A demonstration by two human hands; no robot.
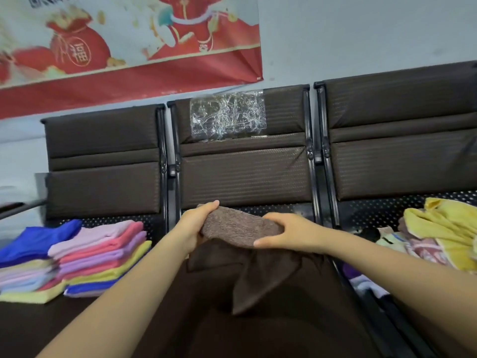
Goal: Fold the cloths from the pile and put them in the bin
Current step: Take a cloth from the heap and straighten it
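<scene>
1. Both hands grip the brown cloth (238, 226): left hand (192, 228) curled on its left end, right hand (286, 232) pinching the right end, above the middle seat.
2. Judged: keep hanging corners aligned before folding again.
3. Forearms reach forward, converging; folded stacks (77, 257) left, pile (438, 233) right.

In front of me a row of three dark brown padded seats (245, 174) on black metal frames stands against a pale grey wall (361, 34). A red and white banner (124, 47) hangs at the wall's upper left, and crinkled clear tape (228, 115) patches the middle seat's backrest
</scene>
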